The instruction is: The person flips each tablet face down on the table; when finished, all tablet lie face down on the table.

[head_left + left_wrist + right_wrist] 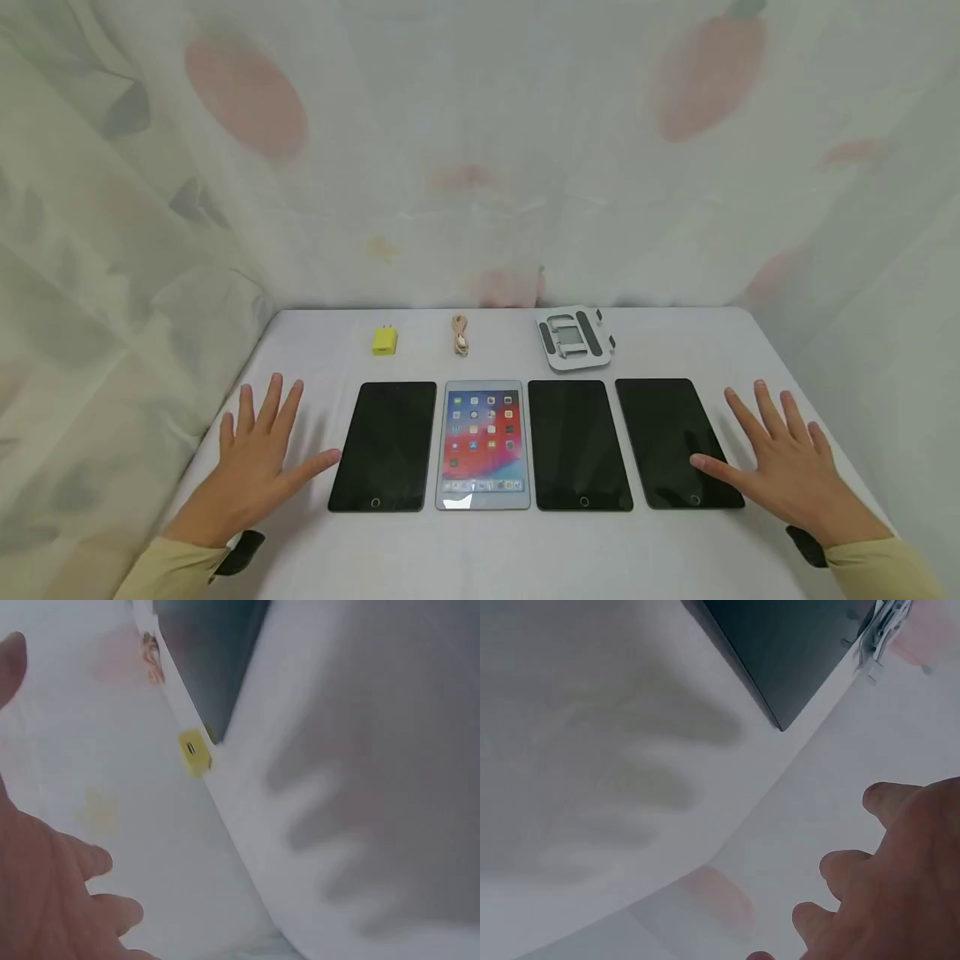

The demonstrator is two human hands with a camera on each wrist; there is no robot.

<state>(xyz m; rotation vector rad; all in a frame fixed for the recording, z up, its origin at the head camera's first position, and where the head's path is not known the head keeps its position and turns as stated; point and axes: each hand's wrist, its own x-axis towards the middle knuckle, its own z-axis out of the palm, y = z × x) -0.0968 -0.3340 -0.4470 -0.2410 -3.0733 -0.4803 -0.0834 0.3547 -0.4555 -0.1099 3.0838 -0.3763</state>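
In the head view my left hand (258,467) is spread with straight fingers, palm down, above the table's left side. Its thumb tip is right by the edge of the leftmost black-screened tablet (386,446). On the right, my right hand (787,467) is spread too, its thumb overlapping the rightmost dark tablet (671,433) in this view. Between these two lie a white tablet (483,450) with its home screen lit and another dark tablet (577,446). Neither hand holds anything. Both wrist views show the hands raised, their shadows falling on the white cloth.
Behind the row of tablets lie a yellow charger plug (384,340), a bundled cable (460,335) and a folded silver stand (574,337). A white cloth covers the table (480,554). Patterned curtains (480,167) hang at the back and sides.
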